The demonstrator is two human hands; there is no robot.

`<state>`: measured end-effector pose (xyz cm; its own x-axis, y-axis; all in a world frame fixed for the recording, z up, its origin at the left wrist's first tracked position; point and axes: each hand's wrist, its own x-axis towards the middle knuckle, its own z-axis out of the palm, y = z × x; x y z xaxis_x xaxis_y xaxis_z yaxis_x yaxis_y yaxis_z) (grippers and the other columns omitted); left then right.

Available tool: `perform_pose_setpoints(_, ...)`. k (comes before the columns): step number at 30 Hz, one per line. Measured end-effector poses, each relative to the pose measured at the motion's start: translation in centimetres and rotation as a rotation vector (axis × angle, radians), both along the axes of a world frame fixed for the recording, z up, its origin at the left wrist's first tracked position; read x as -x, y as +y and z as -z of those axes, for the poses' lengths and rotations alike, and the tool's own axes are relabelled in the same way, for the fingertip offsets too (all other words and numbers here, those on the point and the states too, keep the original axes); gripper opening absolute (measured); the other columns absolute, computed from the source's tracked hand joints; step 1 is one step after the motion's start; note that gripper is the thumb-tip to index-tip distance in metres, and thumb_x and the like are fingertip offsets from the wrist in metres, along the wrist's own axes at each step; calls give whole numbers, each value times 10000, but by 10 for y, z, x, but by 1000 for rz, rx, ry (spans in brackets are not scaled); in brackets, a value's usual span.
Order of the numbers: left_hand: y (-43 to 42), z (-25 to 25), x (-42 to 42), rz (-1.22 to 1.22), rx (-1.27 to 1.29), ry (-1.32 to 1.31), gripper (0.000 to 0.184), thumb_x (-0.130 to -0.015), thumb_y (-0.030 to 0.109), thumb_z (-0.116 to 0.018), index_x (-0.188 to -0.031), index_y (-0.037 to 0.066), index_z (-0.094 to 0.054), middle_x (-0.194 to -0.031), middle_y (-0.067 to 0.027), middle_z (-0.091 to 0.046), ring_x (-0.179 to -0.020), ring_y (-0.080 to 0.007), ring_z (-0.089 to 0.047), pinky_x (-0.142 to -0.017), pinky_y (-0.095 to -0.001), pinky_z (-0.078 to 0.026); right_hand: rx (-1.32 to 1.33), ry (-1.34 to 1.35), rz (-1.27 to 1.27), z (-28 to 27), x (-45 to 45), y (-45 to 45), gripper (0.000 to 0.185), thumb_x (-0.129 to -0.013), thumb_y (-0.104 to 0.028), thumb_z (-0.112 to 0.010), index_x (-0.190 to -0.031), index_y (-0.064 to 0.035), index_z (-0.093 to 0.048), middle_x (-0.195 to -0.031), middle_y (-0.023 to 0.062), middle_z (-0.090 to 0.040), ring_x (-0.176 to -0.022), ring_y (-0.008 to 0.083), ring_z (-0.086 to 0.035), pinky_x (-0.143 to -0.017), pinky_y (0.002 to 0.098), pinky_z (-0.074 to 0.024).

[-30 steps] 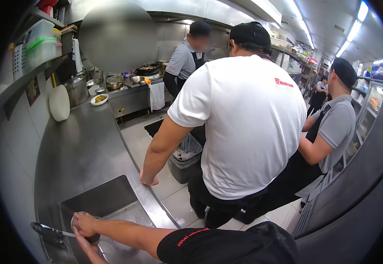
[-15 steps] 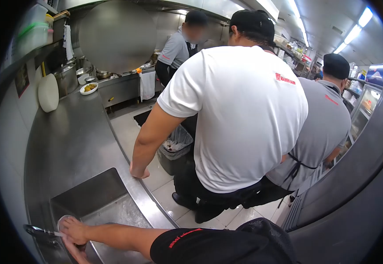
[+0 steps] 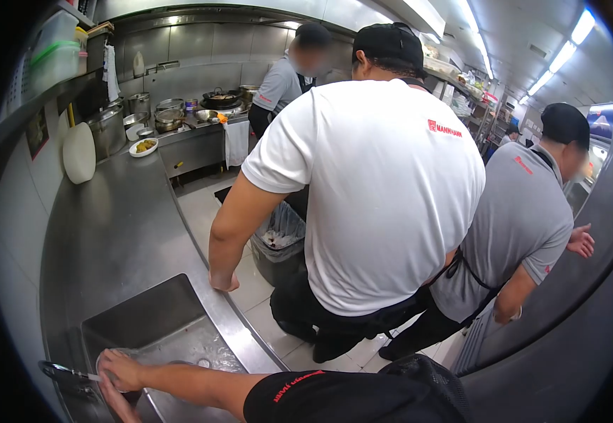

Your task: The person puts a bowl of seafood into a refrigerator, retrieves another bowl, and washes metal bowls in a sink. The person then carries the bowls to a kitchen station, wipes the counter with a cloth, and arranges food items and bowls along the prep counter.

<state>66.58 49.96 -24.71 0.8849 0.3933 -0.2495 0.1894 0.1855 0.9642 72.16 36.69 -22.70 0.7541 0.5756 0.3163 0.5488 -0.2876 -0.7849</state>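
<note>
At the lower left, under the curved metal tap point(image 3: 63, 369), both my hands are at a pale, round-rimmed dish point(image 3: 100, 358), mostly hidden by my fingers. My right hand point(image 3: 121, 369), reaching in from a black sleeve, is closed over the dish with its fingers bent down into it. Below, my left hand point(image 3: 118, 403) supports the dish from the near side; its fingertips are hidden. Both hands are over the left side of a steel sink point(image 3: 148, 314), where water splashes on the bottom near the drain.
A steel counter point(image 3: 109, 233) runs forward to a plate of food point(image 3: 143, 147) and a white board point(image 3: 78, 153). A person in a white shirt point(image 3: 391, 190) stands close by, hand at the counter edge. Beyond are a lined bin point(image 3: 278, 247), a person in grey point(image 3: 518, 197) and a stove with pans.
Water now splashes more visibly in the sink. My right hand has shifted slightly on the dish. The person in grey at right has turned and extended a hand.
</note>
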Motion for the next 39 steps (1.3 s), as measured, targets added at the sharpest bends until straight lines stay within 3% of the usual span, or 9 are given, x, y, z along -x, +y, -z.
perform_pose_setpoints(9,12,-1,-2,65,55,4,667,-940,546,-445,-1399,62,-445,-1383,-123,-481,-1253,-264,-471,-1042,-401,-381,-58,19,28,7,17,6,423,-742,-163,-655,-1145,-57,-583,-1276,198,-415,-1234,406,-375,-1041,502,-322)
perform_pose_setpoints(14,38,17,-20,343,-252,-152,529,-976,448,-444,-1337,71,-526,-1285,-124,-569,-1200,-258,-525,-1020,-395,-418,-223,-6,269,15,18,20,259,-762,-148,-623,-1002,-51,-634,-1099,207,-566,-1068,397,-508,-954,488,-393)
perform_pose_setpoints(15,36,18,-23,344,-337,-324,472,-969,396,-499,-1205,10,-634,-1172,-101,-649,-1072,-211,-608,-928,-342,-482,-286,12,339,8,26,20,216,-763,-153,-622,-948,-43,-637,-1008,206,-591,-998,398,-535,-901,476,-418)
perform_pose_setpoints(16,19,3,-16,174,-192,-3,496,-957,418,-494,-1235,24,-615,-1169,-170,-645,-1094,-248,-596,-983,-363,-442,-387,-148,443,34,20,35,300,-750,-154,-655,-1028,-52,-609,-1054,202,-571,-1010,392,-518,-916,464,-408)
perform_pose_setpoints(18,-10,-51,3,110,-644,108,586,-890,469,-578,-1280,32,-581,-1190,-185,-638,-1081,-248,-601,-936,-367,-459,-386,112,378,7,36,20,412,-753,-185,-671,-1097,13,-561,-1131,237,-534,-1062,396,-502,-935,465,-401)
perform_pose_setpoints(19,-5,-46,5,59,-604,162,636,-857,517,-611,-1291,53,-578,-1215,-196,-625,-1104,-264,-597,-947,-359,-452,-357,-38,423,28,30,31,463,-757,-185,-675,-1145,23,-534,-1150,246,-526,-1099,402,-489,-952,468,-399)
perform_pose_setpoints(26,-18,-56,28,-110,-844,286,722,-819,591,-612,-1324,78,-549,-1204,-248,-613,-1171,-385,-561,-973,-422,-436,-326,141,264,28,42,21,430,-800,-60,-644,-1214,-23,-532,-1253,181,-480,-1201,374,-459,-1021,413,-406)
perform_pose_setpoints(34,-12,-42,45,-135,-496,149,650,-900,519,-573,-1333,36,-523,-1262,-211,-589,-1149,-309,-579,-977,-364,-428,-353,89,151,20,39,13,193,-816,-101,-659,-1004,-59,-676,-1111,144,-594,-1059,341,-572,-903,398,-475)
perform_pose_setpoints(39,-18,-22,66,-255,-25,81,625,-927,485,-568,-1346,26,-507,-1316,-197,-546,-1166,-278,-556,-984,-356,-423,-260,369,74,8,36,2,175,-849,-66,-619,-1012,-41,-676,-1107,134,-630,-1021,299,-608,-869,366,-492)
